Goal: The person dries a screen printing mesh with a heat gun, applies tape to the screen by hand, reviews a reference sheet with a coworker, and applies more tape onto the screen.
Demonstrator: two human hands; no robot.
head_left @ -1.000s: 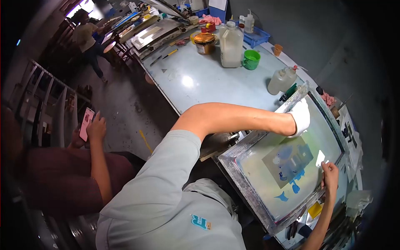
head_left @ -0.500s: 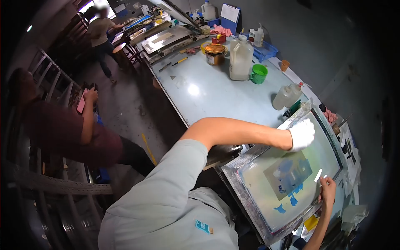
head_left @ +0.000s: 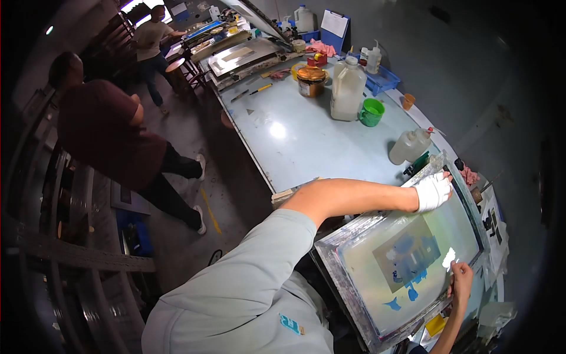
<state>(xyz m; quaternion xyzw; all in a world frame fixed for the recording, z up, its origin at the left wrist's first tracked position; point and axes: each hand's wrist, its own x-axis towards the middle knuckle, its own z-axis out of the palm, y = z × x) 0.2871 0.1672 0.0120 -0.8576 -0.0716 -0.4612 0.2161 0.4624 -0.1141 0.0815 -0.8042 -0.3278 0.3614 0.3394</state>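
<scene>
My left hand (head_left: 434, 193), in a white glove that leaves the fingertips bare, is over the far part of a framed printing screen (head_left: 348, 298). Its fingers point away from me, slightly bent, with no held thing visible. My right hand (head_left: 461, 278) is bare, with its fingers curled together at the screen's near right side. What it grips, if anything, is hidden. Just beyond its fingertips is a bright white patch (head_left: 449, 258); I cannot tell whether it is glare or an object. On the mesh are a grey rectangle (head_left: 407, 253) and blue ink smears (head_left: 412, 292).
A white worktable (head_left: 289, 159) carries a jug (head_left: 348, 91), a green cup (head_left: 371, 112), a copper-lidded can (head_left: 311, 82) and squeeze bottles (head_left: 407, 147). One person in a maroon shirt (head_left: 109, 127) stands left; another person (head_left: 154, 44) is farther back. Shelving (head_left: 76, 253) runs along the left.
My gloved left hand has shifted slightly and its fingertips now show. The white patch by my right hand has changed shape. The person in maroon has turned and moved farther away.
</scene>
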